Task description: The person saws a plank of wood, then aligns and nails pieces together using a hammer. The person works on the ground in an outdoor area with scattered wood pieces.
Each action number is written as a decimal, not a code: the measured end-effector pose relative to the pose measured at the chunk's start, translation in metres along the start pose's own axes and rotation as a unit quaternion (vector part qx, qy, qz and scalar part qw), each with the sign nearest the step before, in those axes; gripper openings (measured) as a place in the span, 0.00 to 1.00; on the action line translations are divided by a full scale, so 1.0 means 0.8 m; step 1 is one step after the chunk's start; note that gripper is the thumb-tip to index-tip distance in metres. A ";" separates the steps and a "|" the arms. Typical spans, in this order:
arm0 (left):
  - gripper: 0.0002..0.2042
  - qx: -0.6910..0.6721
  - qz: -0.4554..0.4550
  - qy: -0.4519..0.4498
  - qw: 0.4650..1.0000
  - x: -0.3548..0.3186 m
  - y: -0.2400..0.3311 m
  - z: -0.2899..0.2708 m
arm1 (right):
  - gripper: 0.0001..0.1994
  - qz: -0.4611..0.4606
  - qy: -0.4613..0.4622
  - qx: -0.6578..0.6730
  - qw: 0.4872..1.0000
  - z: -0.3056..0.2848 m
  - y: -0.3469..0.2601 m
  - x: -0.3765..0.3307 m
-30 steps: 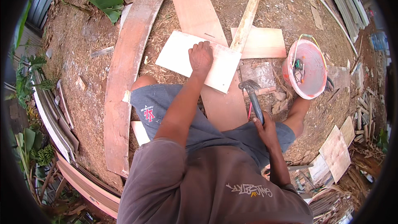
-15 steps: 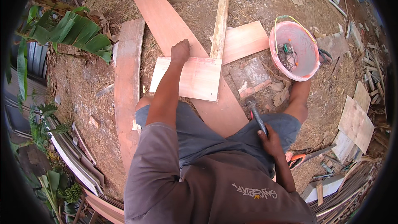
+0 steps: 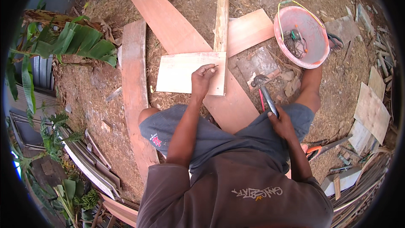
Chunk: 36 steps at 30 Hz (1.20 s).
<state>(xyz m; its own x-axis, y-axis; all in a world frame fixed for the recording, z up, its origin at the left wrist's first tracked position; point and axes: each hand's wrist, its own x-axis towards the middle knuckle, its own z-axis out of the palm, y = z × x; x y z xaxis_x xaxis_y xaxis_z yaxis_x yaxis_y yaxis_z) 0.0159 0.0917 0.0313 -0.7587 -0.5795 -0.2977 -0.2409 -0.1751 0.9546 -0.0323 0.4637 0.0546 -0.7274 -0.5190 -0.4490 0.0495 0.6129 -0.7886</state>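
Observation:
My left hand point(image 3: 202, 78) is over the right part of a short pale board point(image 3: 177, 74), pinching a thin nail point(image 3: 216, 66) between thumb and fingers. The short board lies across a long reddish plank point(image 3: 168, 23), with the end of a narrow timber batten point(image 3: 221, 21) at its upper right edge. My right hand point(image 3: 282, 124), by my right thigh, is wrapped round the handle of a claw hammer point(image 3: 268, 98). The hammer's metal head points away from me, above the ground and apart from the board.
A pinkish bucket point(image 3: 301, 38) with small tools inside stands at the right, near my sandalled foot. Another reddish plank point(image 3: 251, 31) lies beside the batten, and a weathered board point(image 3: 134, 67) to the left. An orange-handled handsaw point(image 3: 320, 148) lies by my right hip.
My left hand has moved right and nearer, from the board's far edge to above its right part. The hammer in my right hand has risen slightly, its head now showing more clearly.

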 end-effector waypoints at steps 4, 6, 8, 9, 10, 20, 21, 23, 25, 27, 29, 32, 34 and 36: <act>0.07 0.124 0.121 0.095 0.980 -0.003 -0.032 0.010 | 0.23 -0.054 0.022 -0.021 0.998 0.006 -0.007 0.010; 0.06 0.138 0.143 0.095 0.976 -0.003 -0.039 0.014 | 0.24 -0.023 0.000 -0.004 1.000 0.006 -0.018 0.012; 0.06 0.159 0.137 0.102 0.972 -0.003 -0.040 0.017 | 0.25 0.008 -0.022 -0.004 1.000 0.005 -0.035 0.014; 0.06 0.167 0.138 0.107 0.970 -0.002 -0.039 0.018 | 0.25 0.015 -0.030 -0.010 0.999 0.004 -0.044 0.016; 0.06 0.175 0.136 0.111 0.969 -0.002 -0.037 0.018 | 0.25 0.015 -0.036 -0.013 0.999 0.003 -0.053 0.018; 0.10 0.164 0.108 0.108 0.975 -0.001 -0.030 0.017 | 0.26 -0.006 -0.054 -0.044 0.998 0.014 -0.090 0.030; 0.10 0.159 0.104 0.113 0.975 -0.001 -0.031 0.017 | 0.26 -0.011 -0.053 -0.043 0.998 0.016 -0.093 0.031; 0.11 0.161 0.095 0.115 0.976 -0.001 -0.033 0.017 | 0.27 -0.029 -0.048 -0.044 0.997 0.018 -0.105 0.035; 0.10 0.177 0.084 0.108 0.975 -0.001 -0.036 0.017 | 0.27 -0.029 -0.046 -0.059 0.997 0.018 -0.125 0.041; 0.11 0.182 0.108 0.107 0.971 0.001 -0.040 0.017 | 0.27 -0.059 -0.058 -0.037 0.996 0.015 -0.151 0.046; 0.12 0.185 0.129 0.105 0.969 0.002 -0.043 0.017 | 0.27 -0.092 -0.056 -0.029 0.994 0.013 -0.175 0.048; 0.12 0.194 0.148 0.104 0.964 0.002 -0.046 0.016 | 0.26 -0.188 -0.021 -0.032 0.981 0.014 -0.199 0.049; 0.12 0.204 0.154 0.107 0.961 -0.001 -0.045 0.015 | 0.26 -0.247 0.003 -0.050 0.968 0.017 -0.206 0.054; 0.12 0.240 0.142 0.106 0.954 -0.004 -0.043 0.014 | 0.25 -0.202 -0.033 -0.098 0.974 0.021 -0.209 0.063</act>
<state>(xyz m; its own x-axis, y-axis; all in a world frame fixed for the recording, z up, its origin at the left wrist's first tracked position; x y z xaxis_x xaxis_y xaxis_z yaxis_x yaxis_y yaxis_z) 0.0195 0.1084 -0.0011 -0.7068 -0.7068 0.0294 -0.3323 0.3685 0.8682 -0.0658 0.3256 0.1568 -0.6149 -0.7741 -0.1504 -0.3669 0.4497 -0.8143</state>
